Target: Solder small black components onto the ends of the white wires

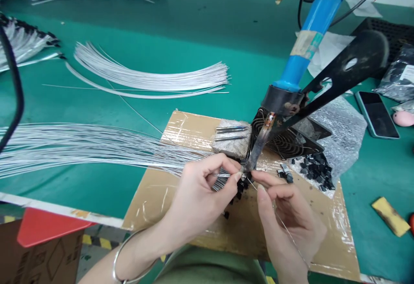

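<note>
My left hand (203, 189) pinches the end of a thin wire (223, 175) just under the tip of a blue-handled soldering iron (299, 62). My right hand (287, 215) has thumb and fingers closed on a strand of solder wire (291, 236), whose end reaches the same spot by the tip. A black bracket (352, 68) holds the iron at a slant. Under my left hand, a spread of long grey wires (97, 146) ends among small black connectors (239, 189). The exact joint at the tip is partly hidden by my fingers.
Brown cardboard (181, 124) lies beneath the work. A stone-like block (231, 146) bears metal rods beside a black fan (274, 137). Loose black pieces (318, 170) lie at right, with a phone (377, 113) and yellow sponge (390, 216). A white wire bundle (152, 75) lies behind.
</note>
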A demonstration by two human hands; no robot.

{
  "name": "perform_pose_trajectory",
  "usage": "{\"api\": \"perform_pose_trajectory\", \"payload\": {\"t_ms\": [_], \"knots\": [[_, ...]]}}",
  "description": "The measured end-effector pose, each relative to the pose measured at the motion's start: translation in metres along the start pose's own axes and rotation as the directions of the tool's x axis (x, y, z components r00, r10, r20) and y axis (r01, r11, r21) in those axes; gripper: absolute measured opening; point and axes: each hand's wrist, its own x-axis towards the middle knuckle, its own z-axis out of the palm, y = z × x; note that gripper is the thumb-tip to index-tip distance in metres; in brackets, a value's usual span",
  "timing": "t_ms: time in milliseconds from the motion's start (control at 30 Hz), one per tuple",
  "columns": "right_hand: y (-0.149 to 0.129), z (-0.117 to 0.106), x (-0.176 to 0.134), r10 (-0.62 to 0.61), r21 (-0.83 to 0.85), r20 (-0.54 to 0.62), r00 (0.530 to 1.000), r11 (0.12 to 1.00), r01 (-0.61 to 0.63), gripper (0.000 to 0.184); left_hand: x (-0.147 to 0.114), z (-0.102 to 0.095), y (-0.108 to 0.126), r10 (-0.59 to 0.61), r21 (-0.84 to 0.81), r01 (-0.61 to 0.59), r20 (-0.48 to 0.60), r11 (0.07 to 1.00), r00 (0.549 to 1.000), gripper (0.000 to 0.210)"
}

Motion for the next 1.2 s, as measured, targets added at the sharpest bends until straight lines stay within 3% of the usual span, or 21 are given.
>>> {"api": "perform_pose_trajectory", "payload": {"t_ms": [600, 1200], "knots": [[0.0051, -0.0024, 0.001, -0.093, 0.028, 0.048, 0.994, 0.995, 0.092, 0.02, 0.0, 0.0005, 0.0004, -0.004, -0.012, 0.004, 0.003, 1.0, 1.0, 0.012], [0.0052, 0.0036, -0.0018, -0.204, -0.121, -0.015, 0.979, 0.972, 0.201, 0.016, -0.002, 0.0003, 0.0016, 0.01, -0.009, -0.01, 0.011, 1.0, 1.0, 0.013]]}}
